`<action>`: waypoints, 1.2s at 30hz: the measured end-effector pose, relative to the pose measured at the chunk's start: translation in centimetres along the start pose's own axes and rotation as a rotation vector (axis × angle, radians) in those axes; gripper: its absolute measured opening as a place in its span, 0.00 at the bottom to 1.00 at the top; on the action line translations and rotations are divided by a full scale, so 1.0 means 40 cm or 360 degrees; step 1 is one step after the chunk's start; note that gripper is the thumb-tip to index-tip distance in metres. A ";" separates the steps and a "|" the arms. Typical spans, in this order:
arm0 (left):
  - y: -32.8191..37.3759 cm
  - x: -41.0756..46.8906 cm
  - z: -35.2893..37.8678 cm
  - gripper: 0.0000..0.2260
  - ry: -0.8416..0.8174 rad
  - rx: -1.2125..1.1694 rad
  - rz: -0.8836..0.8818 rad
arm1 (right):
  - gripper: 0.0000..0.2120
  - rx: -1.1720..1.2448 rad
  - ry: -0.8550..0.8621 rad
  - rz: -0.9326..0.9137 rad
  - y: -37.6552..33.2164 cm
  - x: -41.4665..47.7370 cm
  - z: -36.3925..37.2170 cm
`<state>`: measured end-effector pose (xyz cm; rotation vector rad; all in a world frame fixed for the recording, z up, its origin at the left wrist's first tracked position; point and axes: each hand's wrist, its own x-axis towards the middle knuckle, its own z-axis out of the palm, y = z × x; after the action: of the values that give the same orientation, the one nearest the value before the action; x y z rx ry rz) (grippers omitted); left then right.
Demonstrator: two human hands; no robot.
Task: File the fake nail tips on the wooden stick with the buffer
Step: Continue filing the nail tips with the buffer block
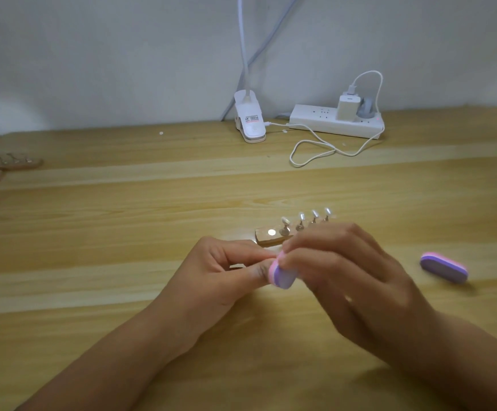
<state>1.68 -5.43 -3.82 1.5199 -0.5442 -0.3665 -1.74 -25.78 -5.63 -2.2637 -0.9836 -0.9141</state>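
A wooden stick lies on the table just beyond my hands, with several clear nail tips standing on small metal holders along it. My right hand grips a pink and purple buffer block by its upper end. My left hand pinches something small between thumb and forefinger right against the buffer's left face; the pinched thing itself is hidden. The stick's leftmost metal spot is bare. My right hand covers the stick's right part.
A second pink and purple buffer lies on the table to the right. At the back stand a white clip lamp and a power strip with a charger and a looping white cable. More nail-tip sticks lie far left.
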 end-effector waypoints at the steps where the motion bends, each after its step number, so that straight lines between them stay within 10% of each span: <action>1: 0.002 -0.001 0.000 0.04 -0.0021 -0.0005 0.0014 | 0.12 -0.0011 -0.0027 -0.0035 -0.004 -0.001 0.004; 23: -0.026 0.006 -0.015 0.07 0.0086 0.0083 0.0020 | 0.11 -0.0136 -0.0052 -0.0034 0.020 0.003 -0.001; 36: -0.036 0.030 -0.039 0.01 0.0629 0.0507 0.0158 | 0.09 0.0277 0.0238 0.1471 0.150 0.004 -0.016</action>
<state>3.68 -4.82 -5.07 1.8065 -0.3716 0.1062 2.71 -29.81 -6.15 -2.0967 0.0952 -0.5298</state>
